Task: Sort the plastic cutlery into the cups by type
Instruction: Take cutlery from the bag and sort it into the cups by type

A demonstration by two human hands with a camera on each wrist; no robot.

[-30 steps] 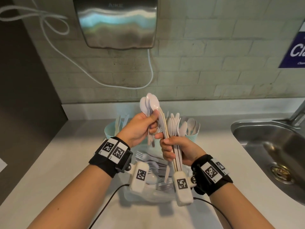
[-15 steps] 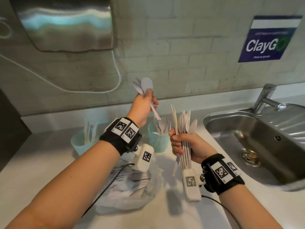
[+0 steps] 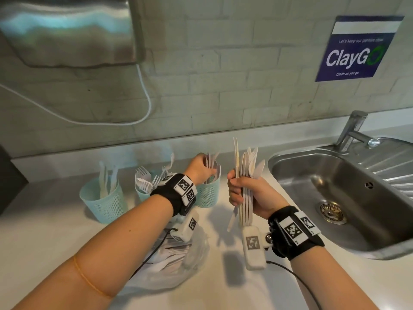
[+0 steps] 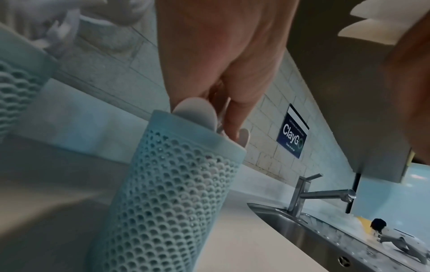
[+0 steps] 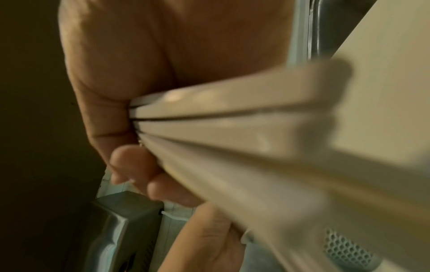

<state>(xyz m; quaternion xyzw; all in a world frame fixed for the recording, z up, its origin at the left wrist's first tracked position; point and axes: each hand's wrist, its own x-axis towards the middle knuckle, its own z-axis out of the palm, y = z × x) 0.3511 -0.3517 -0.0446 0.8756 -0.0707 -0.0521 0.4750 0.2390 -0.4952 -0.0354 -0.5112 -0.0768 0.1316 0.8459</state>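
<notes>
The left hand (image 3: 199, 167) gripped spoons (image 4: 195, 114) inside the mesh cup (image 4: 167, 193). At its three o'clock, the right hand (image 3: 252, 196) clenched a cutlery bundle (image 3: 247, 175) upright.

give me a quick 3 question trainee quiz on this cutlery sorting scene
1. True or false: the right hand grips a bundle of cutlery.
2. The left hand is at which cup? A) left cup B) middle cup C) right cup
3. Fill in: the middle cup holds ____.

Key: 1 true. 2 C; the left wrist view shows its fingers among the spoons at the rim. 3 forks.
</notes>
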